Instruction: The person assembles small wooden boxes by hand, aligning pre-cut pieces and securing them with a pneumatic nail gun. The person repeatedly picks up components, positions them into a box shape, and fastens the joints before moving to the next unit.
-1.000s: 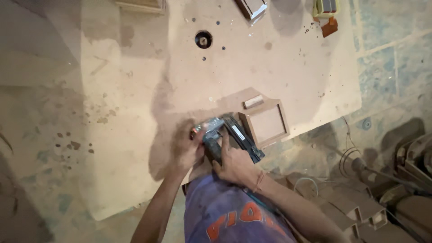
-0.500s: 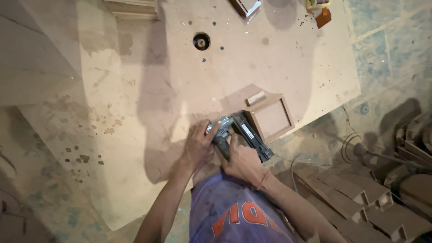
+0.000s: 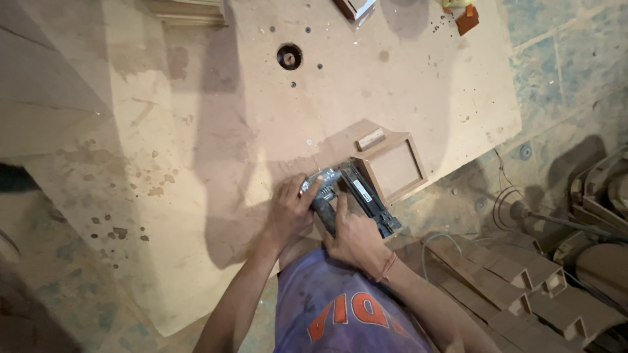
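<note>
A dark nail gun (image 3: 358, 196) with a long black magazine lies pressed against the near side of a small square wooden frame (image 3: 392, 168) on the board table (image 3: 261, 131). My right hand (image 3: 355, 236) grips the gun's handle. My left hand (image 3: 291, 210) clasps the gun's silver head from the left. A small wooden block (image 3: 370, 139) rests on the flat panel just behind the frame.
A round hole (image 3: 289, 57) with scattered screws lies at the far side of the table. Wooden pieces (image 3: 190, 12) and a red block (image 3: 467, 18) sit at the back edge. Stacked wooden mouldings (image 3: 523, 287) and an air hose (image 3: 556, 219) lie on the floor to the right.
Both hands and the nail gun have stayed on the frame's near side; the camera view has shifted slightly, and the gun has edged a little along the frame.
</note>
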The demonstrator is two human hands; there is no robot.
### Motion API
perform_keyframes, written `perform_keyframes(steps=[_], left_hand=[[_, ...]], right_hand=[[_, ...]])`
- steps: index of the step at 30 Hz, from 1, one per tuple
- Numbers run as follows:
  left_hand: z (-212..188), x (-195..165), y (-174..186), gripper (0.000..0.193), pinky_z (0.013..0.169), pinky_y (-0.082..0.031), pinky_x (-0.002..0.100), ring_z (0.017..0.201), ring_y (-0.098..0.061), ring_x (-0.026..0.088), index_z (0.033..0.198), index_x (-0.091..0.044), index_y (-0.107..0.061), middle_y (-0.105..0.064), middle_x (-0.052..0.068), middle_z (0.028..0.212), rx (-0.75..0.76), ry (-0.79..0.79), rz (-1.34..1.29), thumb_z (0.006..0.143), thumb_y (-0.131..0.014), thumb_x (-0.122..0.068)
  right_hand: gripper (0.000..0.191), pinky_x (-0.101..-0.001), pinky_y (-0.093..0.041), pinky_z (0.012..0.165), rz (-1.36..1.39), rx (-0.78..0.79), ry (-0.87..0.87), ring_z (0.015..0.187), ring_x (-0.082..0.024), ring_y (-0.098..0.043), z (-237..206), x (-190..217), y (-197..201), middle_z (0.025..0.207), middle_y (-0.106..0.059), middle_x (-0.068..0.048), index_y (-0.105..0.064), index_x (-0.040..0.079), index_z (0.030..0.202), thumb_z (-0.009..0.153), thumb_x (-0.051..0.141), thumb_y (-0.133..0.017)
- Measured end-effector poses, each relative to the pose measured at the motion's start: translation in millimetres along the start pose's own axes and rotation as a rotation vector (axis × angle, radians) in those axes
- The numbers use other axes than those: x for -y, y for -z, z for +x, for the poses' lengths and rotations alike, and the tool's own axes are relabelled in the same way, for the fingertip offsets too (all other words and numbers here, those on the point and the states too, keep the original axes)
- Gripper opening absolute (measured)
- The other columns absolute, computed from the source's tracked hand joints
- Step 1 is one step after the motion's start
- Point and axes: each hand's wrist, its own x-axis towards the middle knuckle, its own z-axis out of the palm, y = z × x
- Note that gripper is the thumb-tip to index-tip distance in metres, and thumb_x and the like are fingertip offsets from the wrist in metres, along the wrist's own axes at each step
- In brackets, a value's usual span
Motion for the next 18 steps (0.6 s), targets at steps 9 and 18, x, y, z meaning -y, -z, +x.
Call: perform_keyframes(steps=[9, 18], left_hand=[[-1, -8, 2, 0.073, 0.093, -0.051, 0.051, 0.11, -0.061, 0.041, 0.145, -0.01, -0.053, -0.058, 0.023, 0.127, -0.04, -0.022, 0.044, 0.074, -0.07, -0.002], [-3, -12, -2, 0.071, 0.096, -0.052, 0.05, 0.111, -0.062, 0.041, 0.147, -0.01, -0.054, -0.057, 0.024, 0.129, -0.062, -0.033, 0.061, 0.079, -0.07, -0.002]], right_hand=[[0.091, -0.0428, -0.057, 0.086, 0.068, -0.18, 0.118, 0.107, -0.043, -0.066, -14, 1, 4, 0.121, -0.06, -0.038, -0.03, -0.022, 0.141, 0.078, 0.026, -0.076], [0.092, -0.0416, -0.057, 0.086, 0.062, -0.194, 0.153, 0.106, -0.042, -0.067, -21, -7, 0, 0.124, -0.059, -0.039, -0.029, -0.024, 0.141, 0.076, 0.024, -0.075]])
